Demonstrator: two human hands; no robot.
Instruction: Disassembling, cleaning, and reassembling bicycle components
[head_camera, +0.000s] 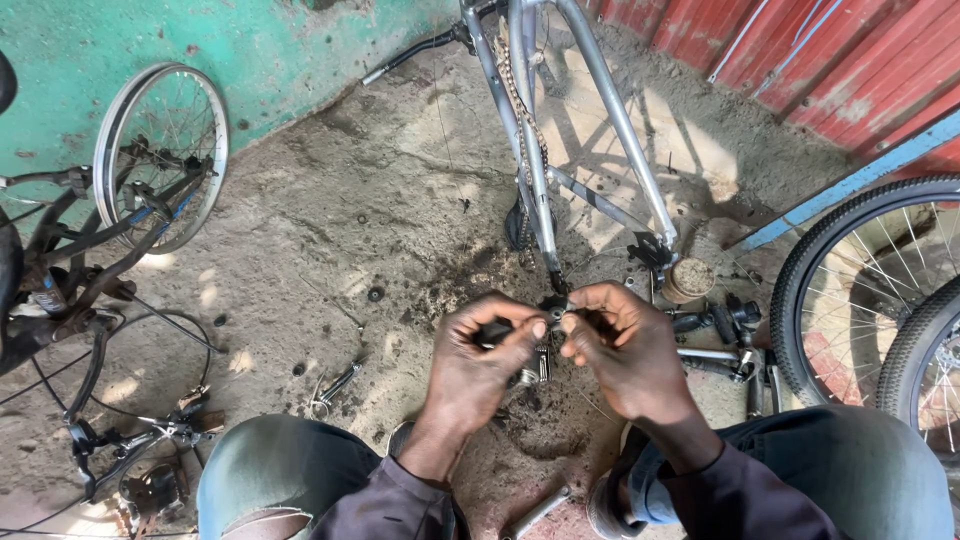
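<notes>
My left hand and my right hand meet above the dirt floor, fingertips together on a small dark metal bicycle part. The left hand also wraps a black piece in its palm. A small silver threaded part shows just below the fingers. Directly beyond the hands stands a silver bicycle frame with a chain hanging along its tube. My knees in grey trousers frame the bottom of the view.
A bare rim and a dark bike frame lie at the left. Two tyred wheels stand at the right by a red corrugated wall. A small tin, pedals and spanners are scattered on the floor.
</notes>
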